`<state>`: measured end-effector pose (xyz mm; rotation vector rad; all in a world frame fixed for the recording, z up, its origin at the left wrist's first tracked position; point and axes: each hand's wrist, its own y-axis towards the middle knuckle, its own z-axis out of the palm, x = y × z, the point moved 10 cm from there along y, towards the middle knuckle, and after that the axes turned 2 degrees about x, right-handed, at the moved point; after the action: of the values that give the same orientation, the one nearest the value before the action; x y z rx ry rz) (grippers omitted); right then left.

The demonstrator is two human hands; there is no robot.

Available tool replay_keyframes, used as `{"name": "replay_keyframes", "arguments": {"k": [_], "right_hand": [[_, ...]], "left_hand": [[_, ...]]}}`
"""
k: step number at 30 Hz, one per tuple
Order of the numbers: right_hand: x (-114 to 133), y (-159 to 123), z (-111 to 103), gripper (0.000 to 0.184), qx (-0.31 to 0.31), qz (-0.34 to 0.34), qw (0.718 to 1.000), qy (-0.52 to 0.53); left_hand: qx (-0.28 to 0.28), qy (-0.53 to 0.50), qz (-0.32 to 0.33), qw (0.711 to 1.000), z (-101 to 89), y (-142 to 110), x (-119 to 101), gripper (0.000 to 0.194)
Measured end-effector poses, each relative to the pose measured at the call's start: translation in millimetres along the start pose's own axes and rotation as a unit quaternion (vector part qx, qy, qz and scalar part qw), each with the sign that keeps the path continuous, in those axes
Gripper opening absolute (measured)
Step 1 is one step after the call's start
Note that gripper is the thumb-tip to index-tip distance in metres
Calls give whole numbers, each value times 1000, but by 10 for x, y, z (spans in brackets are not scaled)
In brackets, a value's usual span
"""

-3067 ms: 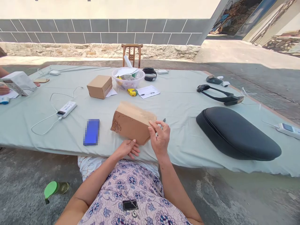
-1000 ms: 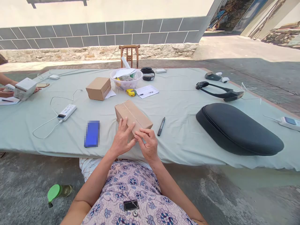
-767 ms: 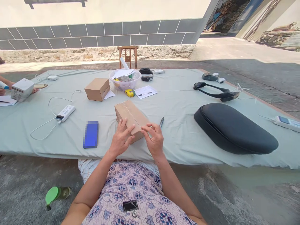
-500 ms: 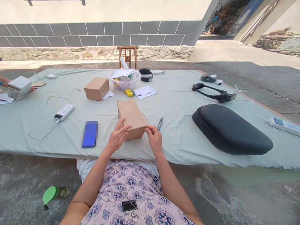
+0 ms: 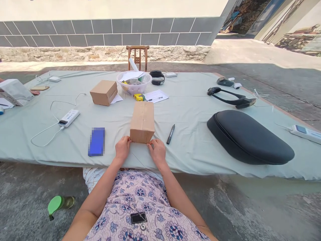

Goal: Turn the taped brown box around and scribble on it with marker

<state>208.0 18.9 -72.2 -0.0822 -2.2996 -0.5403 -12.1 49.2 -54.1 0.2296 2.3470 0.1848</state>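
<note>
While the near left bottom corner of the carton (image 5: 142, 117) is, it seems, pinched by the fingers of the left hand (image 5: 122, 147), its right counterpart is pinched likewise by the right hand (image 5: 157, 152). The carton is set end-on on the bench (image 5: 190, 110); judged light, stiff-walled, dentable, best gripped by both long sides. Hidden or unclear: white box (image 5: 17, 91) cut off at left; blue item (image 5: 97, 142) pixelated; carton's underside and contents not seen; fingertip contact too small to confirm.
</note>
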Motion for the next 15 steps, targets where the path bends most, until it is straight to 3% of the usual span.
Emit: {"name": "replay_keyframes", "arguments": {"k": [8, 15], "right_hand": [[49, -9, 52, 13, 12, -10, 998, -68], [164, -56, 24, 14, 14, -32, 998, -54]], "left_hand": [[-24, 80, -18, 996, 17, 9, 42, 18], [-56, 39, 49, 996, -26, -45, -79, 12]]}}
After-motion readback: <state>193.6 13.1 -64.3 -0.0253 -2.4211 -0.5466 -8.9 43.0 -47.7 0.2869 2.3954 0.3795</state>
